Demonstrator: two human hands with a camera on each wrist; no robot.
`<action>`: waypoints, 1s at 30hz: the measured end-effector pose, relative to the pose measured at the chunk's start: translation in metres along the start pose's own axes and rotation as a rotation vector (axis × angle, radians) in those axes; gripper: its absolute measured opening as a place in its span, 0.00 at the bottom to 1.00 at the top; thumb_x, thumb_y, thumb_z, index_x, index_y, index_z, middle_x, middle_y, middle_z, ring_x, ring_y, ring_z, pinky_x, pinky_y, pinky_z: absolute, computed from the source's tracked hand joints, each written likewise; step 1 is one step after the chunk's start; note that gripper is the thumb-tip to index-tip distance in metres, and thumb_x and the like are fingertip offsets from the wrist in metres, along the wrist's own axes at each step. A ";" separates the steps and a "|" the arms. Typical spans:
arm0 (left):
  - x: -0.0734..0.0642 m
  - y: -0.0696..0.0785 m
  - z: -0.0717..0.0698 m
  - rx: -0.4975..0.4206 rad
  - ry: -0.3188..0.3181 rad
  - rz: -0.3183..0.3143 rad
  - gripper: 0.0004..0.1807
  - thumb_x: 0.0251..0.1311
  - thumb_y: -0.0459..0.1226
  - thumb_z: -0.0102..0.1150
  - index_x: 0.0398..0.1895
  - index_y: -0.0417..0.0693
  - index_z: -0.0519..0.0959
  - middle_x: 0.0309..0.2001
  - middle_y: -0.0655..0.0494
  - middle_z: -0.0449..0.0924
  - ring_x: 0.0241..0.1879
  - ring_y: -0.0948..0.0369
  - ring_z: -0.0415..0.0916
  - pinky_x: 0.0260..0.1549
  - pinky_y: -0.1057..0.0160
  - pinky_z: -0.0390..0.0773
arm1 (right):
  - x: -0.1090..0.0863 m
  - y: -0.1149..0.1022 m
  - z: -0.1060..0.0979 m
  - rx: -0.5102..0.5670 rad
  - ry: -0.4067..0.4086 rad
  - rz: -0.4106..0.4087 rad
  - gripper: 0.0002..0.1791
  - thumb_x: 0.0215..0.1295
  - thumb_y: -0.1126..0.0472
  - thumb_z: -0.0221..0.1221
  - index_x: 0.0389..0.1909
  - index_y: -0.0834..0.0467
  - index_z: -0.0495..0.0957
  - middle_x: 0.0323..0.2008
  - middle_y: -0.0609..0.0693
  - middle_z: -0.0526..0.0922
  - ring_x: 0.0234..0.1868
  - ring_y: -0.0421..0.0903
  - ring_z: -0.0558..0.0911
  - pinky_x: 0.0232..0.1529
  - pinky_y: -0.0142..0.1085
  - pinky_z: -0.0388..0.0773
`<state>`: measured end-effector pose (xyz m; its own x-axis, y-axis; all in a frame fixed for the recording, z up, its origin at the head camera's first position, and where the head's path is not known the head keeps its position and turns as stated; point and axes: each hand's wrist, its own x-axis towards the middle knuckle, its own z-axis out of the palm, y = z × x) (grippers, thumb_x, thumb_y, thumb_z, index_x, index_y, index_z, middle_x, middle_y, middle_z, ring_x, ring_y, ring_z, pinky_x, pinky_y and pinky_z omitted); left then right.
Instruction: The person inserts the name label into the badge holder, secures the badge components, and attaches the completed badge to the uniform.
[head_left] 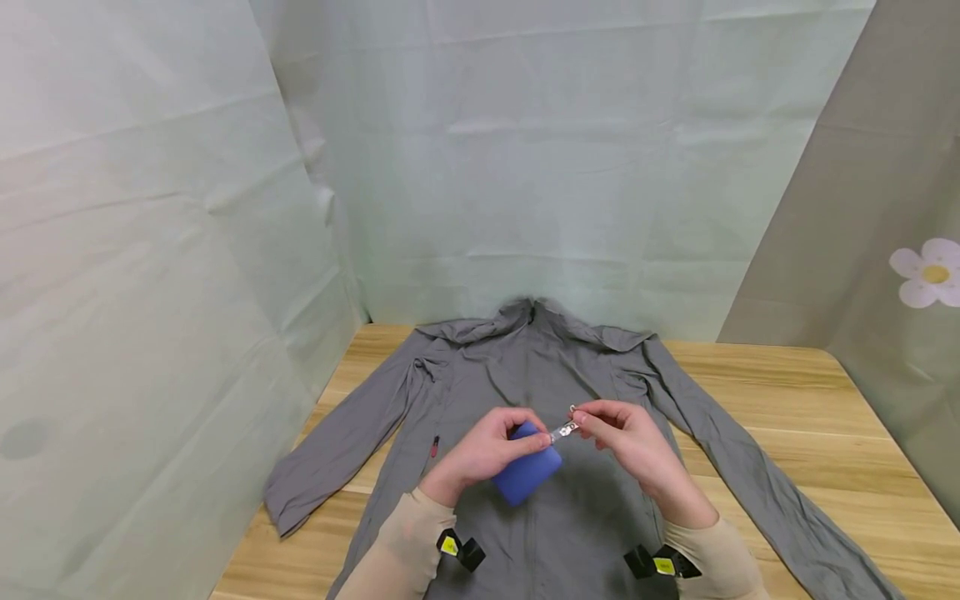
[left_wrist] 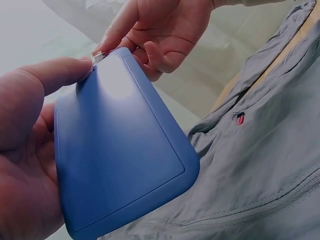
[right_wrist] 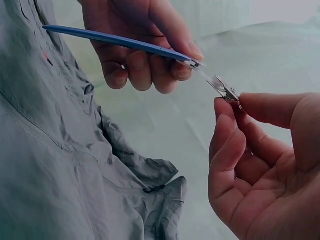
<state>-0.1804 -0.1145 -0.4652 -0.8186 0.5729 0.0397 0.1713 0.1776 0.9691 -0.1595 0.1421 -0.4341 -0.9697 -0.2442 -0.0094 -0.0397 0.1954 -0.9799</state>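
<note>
A flat blue badge holder point(head_left: 528, 477) with rounded corners is held in my left hand point(head_left: 491, 450), thumb on one face near its top end and fingers behind. From that end runs a short clear strap to a small metal badge clip point(right_wrist: 227, 93). My right hand point(head_left: 626, 437) pinches the clip between thumb and fingertips. Both hands are raised over a grey zip jacket point(head_left: 577, 483), which lies spread out with its sleeves to the sides. In the left wrist view, the clip is mostly hidden behind the holder's top and the fingers.
The jacket covers much of a wooden table point(head_left: 780, 392). A small red zip pull point(head_left: 434, 447) shows on the jacket's left side. Pale cloth sheets point(head_left: 555, 167) hang behind the table and at its sides, with a flower print point(head_left: 934, 273) at right.
</note>
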 end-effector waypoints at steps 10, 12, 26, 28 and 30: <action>-0.001 0.001 0.002 -0.020 0.025 -0.003 0.13 0.77 0.43 0.63 0.47 0.40 0.85 0.43 0.55 0.83 0.38 0.57 0.77 0.38 0.58 0.75 | -0.001 0.000 0.002 0.023 -0.004 -0.023 0.19 0.74 0.59 0.69 0.59 0.66 0.85 0.51 0.58 0.89 0.47 0.45 0.86 0.44 0.34 0.81; 0.000 0.002 0.002 -0.017 0.025 0.009 0.13 0.77 0.42 0.63 0.47 0.39 0.85 0.43 0.55 0.83 0.39 0.57 0.76 0.38 0.59 0.74 | -0.001 0.001 0.003 0.023 -0.001 -0.033 0.18 0.75 0.59 0.68 0.58 0.66 0.86 0.51 0.58 0.89 0.48 0.47 0.87 0.44 0.34 0.81; 0.003 -0.001 0.005 -0.001 0.011 0.078 0.10 0.78 0.38 0.60 0.45 0.38 0.83 0.42 0.58 0.80 0.41 0.59 0.74 0.41 0.62 0.71 | -0.002 0.001 0.004 0.013 0.001 -0.040 0.16 0.76 0.59 0.67 0.57 0.64 0.87 0.52 0.59 0.89 0.47 0.43 0.86 0.46 0.34 0.82; 0.003 0.000 0.006 -0.001 0.012 0.086 0.10 0.78 0.38 0.60 0.44 0.38 0.82 0.42 0.58 0.80 0.41 0.60 0.74 0.42 0.63 0.70 | -0.002 0.001 0.005 0.012 -0.001 -0.037 0.17 0.76 0.59 0.67 0.58 0.65 0.86 0.53 0.59 0.89 0.48 0.44 0.87 0.47 0.34 0.82; 0.003 0.000 0.006 -0.006 0.010 0.089 0.10 0.78 0.37 0.60 0.44 0.37 0.82 0.41 0.58 0.79 0.40 0.60 0.73 0.42 0.63 0.69 | -0.002 0.001 0.005 0.009 -0.001 -0.035 0.17 0.76 0.59 0.67 0.58 0.65 0.86 0.52 0.57 0.89 0.49 0.46 0.87 0.47 0.34 0.82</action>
<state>-0.1792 -0.1081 -0.4667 -0.8057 0.5782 0.1285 0.2406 0.1213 0.9630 -0.1563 0.1383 -0.4359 -0.9674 -0.2519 0.0247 -0.0715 0.1783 -0.9814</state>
